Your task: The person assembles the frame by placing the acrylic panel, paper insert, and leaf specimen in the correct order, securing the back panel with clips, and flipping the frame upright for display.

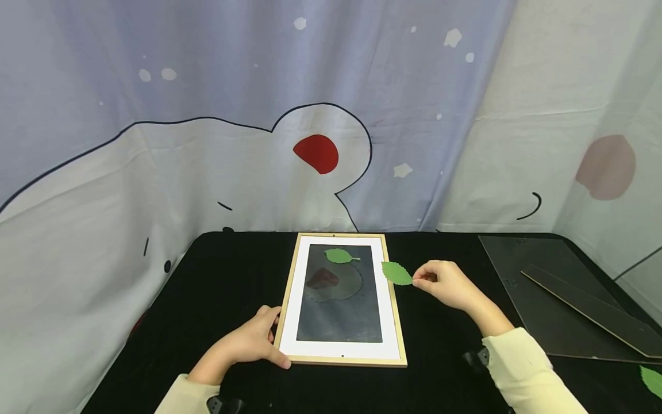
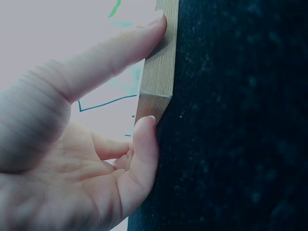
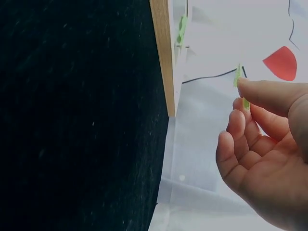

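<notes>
A picture frame with a light wood border and a white mat lies on the black cloth, its dark glossy middle reflecting the curtain. One green leaf with a short stem lies on the upper part of that dark middle. My left hand grips the frame's near left corner; in the left wrist view its thumb lies on the wooden border. Between thumb and fingertips my right hand pinches a second green leaf by its end, over the frame's right edge. The right wrist view shows this leaf nearly edge-on.
At the right lies a dark flat board with a narrow dark strip standing or folded up on it. Part of another green leaf shows at the right edge. A printed curtain hangs behind the black cloth.
</notes>
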`<state>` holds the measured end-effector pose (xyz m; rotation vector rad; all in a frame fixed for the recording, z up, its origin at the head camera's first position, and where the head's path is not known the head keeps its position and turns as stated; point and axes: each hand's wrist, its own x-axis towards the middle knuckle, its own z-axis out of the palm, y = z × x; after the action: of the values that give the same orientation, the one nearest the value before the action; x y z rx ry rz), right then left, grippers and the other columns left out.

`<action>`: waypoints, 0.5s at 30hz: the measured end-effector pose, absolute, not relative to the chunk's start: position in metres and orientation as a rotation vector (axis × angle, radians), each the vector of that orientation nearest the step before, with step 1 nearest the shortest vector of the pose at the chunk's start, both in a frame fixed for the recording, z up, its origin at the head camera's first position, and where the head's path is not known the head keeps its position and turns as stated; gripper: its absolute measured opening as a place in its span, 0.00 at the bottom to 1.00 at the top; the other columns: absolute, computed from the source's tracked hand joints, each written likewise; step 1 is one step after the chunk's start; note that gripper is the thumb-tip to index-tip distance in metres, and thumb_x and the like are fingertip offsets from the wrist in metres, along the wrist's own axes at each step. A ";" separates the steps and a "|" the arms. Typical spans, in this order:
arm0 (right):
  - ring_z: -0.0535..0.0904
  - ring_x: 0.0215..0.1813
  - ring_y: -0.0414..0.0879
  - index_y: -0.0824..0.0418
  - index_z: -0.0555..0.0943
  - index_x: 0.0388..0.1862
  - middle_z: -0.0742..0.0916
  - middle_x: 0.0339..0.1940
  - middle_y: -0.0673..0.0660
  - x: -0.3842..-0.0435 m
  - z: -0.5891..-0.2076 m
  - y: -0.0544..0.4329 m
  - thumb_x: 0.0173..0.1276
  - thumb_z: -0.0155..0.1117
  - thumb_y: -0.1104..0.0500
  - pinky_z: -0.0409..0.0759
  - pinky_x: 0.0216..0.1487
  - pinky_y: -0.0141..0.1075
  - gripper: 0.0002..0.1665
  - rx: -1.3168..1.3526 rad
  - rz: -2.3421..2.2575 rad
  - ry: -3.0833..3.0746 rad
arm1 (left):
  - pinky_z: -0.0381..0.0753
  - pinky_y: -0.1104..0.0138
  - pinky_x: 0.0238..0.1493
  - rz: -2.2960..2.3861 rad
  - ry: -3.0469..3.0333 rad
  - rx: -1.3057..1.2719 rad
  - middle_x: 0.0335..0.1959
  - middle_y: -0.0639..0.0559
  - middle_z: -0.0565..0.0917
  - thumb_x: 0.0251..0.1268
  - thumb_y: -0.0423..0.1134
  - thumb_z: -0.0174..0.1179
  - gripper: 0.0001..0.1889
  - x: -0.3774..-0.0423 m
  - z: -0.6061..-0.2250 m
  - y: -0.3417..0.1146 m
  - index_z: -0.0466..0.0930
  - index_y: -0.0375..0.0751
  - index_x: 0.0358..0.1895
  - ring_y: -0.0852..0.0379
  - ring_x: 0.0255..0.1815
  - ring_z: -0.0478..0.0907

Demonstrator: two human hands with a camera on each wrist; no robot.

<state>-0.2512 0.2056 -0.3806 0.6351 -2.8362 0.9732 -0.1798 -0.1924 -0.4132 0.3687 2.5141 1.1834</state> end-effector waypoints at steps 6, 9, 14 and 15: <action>0.72 0.29 0.41 0.62 0.84 0.31 0.82 0.28 0.51 -0.257 -0.382 0.195 0.63 0.66 0.64 0.73 0.31 0.32 0.02 0.668 0.981 -2.832 | 0.71 0.64 0.34 1.183 2.513 0.360 0.47 0.41 0.66 0.30 0.34 0.80 0.53 -0.180 -0.413 -0.192 0.60 0.27 0.67 0.51 0.36 0.67; 0.72 0.29 0.41 0.63 0.84 0.31 0.82 0.28 0.51 -0.260 -0.383 0.190 0.63 0.66 0.65 0.73 0.30 0.33 0.02 0.680 0.992 -2.833 | 0.71 0.64 0.34 1.186 2.514 0.365 0.47 0.41 0.66 0.30 0.34 0.80 0.53 -0.180 -0.413 -0.192 0.60 0.27 0.67 0.50 0.36 0.67; 0.72 0.29 0.41 0.62 0.84 0.31 0.82 0.28 0.51 -0.265 -0.384 0.182 0.63 0.65 0.65 0.73 0.31 0.33 0.02 0.684 1.005 -2.839 | 0.71 0.64 0.34 1.182 2.522 0.357 0.47 0.41 0.66 0.30 0.33 0.80 0.53 -0.179 -0.412 -0.191 0.60 0.27 0.66 0.50 0.36 0.67; 0.72 0.29 0.41 0.62 0.84 0.31 0.82 0.28 0.51 -0.266 -0.384 0.180 0.63 0.65 0.64 0.73 0.31 0.34 0.02 0.683 1.008 -2.841 | 0.71 0.64 0.34 1.180 2.523 0.356 0.47 0.41 0.66 0.30 0.33 0.80 0.53 -0.179 -0.412 -0.191 0.60 0.27 0.66 0.50 0.36 0.67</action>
<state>-0.2661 0.1800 -0.3843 0.6832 -2.8415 1.0079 -0.1788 -0.1914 -0.4125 0.3559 2.5231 1.1802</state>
